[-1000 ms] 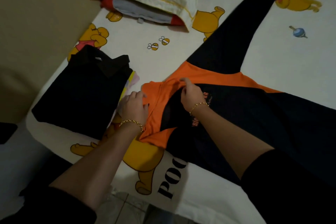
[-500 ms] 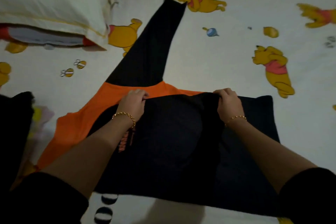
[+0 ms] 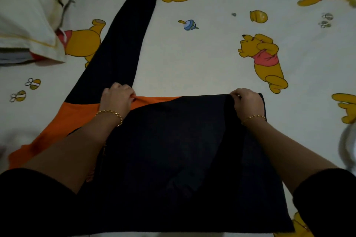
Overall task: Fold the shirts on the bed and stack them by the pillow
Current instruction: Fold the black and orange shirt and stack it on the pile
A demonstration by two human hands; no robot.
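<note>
Your left hand (image 3: 117, 96) pinching the orange shoulder of the black long-sleeved shirt (image 3: 173, 150), your right hand (image 3: 246, 100) gripping its far folded edge, one sleeve stretched toward the pillow (image 3: 25, 25)

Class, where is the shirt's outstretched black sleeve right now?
Head view, left of centre: the sleeve runs from the left hand up the bed, with the pillow on its left.
</note>
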